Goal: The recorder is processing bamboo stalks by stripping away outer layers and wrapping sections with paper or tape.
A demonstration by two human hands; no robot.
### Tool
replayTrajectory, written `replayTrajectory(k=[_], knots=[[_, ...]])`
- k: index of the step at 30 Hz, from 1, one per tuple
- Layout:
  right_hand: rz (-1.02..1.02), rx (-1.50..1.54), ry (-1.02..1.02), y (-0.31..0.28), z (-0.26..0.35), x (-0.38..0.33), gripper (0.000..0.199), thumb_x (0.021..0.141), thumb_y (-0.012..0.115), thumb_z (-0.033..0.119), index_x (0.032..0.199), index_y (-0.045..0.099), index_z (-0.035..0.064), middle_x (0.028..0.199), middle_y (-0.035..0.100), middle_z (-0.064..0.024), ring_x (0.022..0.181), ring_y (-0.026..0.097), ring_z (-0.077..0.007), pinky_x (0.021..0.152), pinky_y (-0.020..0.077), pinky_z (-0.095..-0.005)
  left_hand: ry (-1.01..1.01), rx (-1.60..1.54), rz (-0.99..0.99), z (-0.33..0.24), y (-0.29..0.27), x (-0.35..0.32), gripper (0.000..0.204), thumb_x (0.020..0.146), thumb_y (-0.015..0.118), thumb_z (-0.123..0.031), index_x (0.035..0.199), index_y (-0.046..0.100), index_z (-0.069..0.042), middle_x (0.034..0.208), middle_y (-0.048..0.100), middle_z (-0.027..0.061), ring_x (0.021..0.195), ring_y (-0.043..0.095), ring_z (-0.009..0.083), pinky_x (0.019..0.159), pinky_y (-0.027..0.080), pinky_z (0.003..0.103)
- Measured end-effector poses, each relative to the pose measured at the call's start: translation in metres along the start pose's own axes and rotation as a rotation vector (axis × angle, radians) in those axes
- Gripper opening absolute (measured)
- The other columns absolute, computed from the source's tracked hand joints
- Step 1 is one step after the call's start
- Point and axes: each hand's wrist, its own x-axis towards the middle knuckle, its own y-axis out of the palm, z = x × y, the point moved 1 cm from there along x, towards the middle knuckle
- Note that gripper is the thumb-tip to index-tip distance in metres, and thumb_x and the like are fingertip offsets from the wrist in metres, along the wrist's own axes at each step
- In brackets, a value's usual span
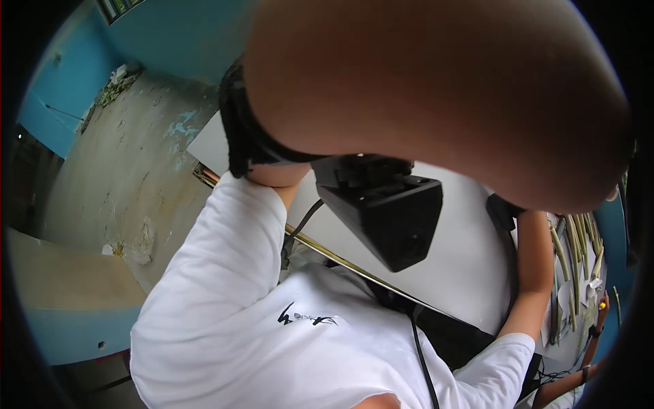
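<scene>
My left hand and forearm (422, 95) fill the upper part of the view, very close and blurred. Its fingers do not show, so what it touches is hidden. A black strap (238, 133) goes round this arm, and a black boxy device (388, 211) hangs below it over the white tabletop (470, 259). On the right, my right forearm (535, 259) reaches across the table. Near its wrist a black device (503, 211) shows in part. My right hand lies hidden behind the nearer left arm.
Long pale green stalks (575, 252) lie on the table at the far right. Beside them is another person's hand (603, 307), with something small and yellow. A black cable (426, 361) runs down my shirt. Worn floor (129, 170) and blue walls (68, 88) stretch left.
</scene>
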Motion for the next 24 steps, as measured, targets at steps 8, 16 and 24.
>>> replayTrajectory(k=[8,16,24], knots=[[0.018,0.025,-0.019,0.008,0.003,0.007,0.044,0.098,0.063,0.044,0.11,0.069,0.0022,0.102,0.073,-0.0215,0.1,0.069,-0.0412,0.088,0.0524,-0.0516,-0.049,0.003,0.007,0.0,-0.003,-0.007,0.056,0.101,0.055,-0.058,0.108,0.064,-0.003,0.079,0.067,0.0096,0.067,0.065,0.0224,0.064,0.051,0.037],[0.022,0.004,0.018,-0.002,-0.004,-0.002,0.046,0.098,0.063,0.046,0.111,0.069,0.0023,0.103,0.073,-0.0211,0.101,0.069,-0.0406,0.088,0.0528,-0.0513,-0.049,-0.018,-0.012,0.006,-0.004,-0.005,0.061,0.1,0.053,-0.063,0.109,0.063,-0.004,0.078,0.066,0.0093,0.067,0.064,0.0215,0.066,0.051,0.037],[0.032,-0.03,-0.104,0.007,0.013,0.027,0.049,0.097,0.062,0.049,0.112,0.069,0.0025,0.104,0.074,-0.0207,0.102,0.069,-0.0401,0.089,0.0531,-0.0511,-0.126,-0.002,-0.003,0.006,-0.016,0.001,0.065,0.099,0.051,-0.068,0.11,0.062,-0.004,0.076,0.064,0.009,0.068,0.063,0.0207,0.067,0.051,0.036]])
